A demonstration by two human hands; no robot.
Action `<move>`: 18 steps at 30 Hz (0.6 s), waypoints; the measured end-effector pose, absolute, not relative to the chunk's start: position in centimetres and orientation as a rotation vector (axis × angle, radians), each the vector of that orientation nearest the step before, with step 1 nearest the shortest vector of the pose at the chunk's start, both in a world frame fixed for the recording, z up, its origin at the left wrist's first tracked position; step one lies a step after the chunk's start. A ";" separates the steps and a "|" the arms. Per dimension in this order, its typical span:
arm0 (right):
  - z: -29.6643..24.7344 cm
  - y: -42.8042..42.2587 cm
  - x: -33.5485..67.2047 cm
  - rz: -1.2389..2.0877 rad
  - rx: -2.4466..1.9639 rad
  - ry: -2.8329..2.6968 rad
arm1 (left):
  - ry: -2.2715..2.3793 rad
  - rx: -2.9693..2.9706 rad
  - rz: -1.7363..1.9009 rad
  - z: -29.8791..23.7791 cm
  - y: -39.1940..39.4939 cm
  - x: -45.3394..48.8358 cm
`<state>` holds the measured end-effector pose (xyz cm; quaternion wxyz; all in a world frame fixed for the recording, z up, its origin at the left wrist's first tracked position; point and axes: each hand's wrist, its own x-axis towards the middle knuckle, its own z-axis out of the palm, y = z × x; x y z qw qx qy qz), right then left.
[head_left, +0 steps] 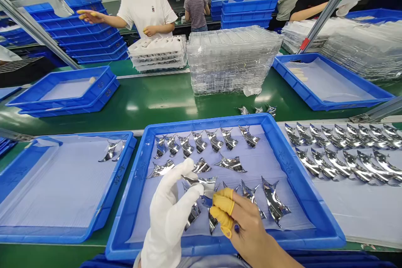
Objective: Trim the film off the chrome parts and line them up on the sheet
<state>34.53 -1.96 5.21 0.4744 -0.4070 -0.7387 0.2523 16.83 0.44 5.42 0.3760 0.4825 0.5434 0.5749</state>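
Note:
My left hand (171, 209), in a white glove, pinches a curved, mirror-finish chrome part (202, 183) between thumb and fingers. My right hand (243, 222), with yellow finger cots, is closed close beside that part. A slim blue tool (237, 228) shows at both sides of its grip; its exact kind is hidden by the fingers. Both hands are over a blue tray (226, 240) lined with a pale sheet. Several more chrome parts lie in it, among them one at the right (274, 202) and one in the middle row (230, 162).
A second blue tray (56, 234) at the left holds two chrome parts (109, 150). Rows of chrome parts (336, 161) lie on a white sheet at the right. Beyond are stacked clear plastic trays (232, 63), blue trays (329, 100) and co-workers (149, 10).

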 end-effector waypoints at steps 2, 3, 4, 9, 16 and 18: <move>4.8 -2.2 34.8 0.487 -0.969 -1.875 | 1.400 1.285 1.522 5.8 0.4 16.8; 4.6 -2.2 34.9 0.433 -0.958 -1.896 | 1.399 1.314 1.544 5.9 0.4 16.8; 4.4 -2.2 35.0 0.388 -0.949 -1.908 | 1.389 1.350 1.563 6.0 0.4 16.8; 3.5 -1.8 35.0 0.395 -0.968 -1.866 | 1.264 1.619 1.618 6.1 0.1 16.8; 2.7 -0.4 34.2 0.788 -0.947 -1.613 | 1.100 2.109 1.527 7.5 -0.3 16.9; 2.8 -0.2 34.0 0.856 -0.949 -1.583 | 1.087 2.146 1.508 7.6 -0.3 16.9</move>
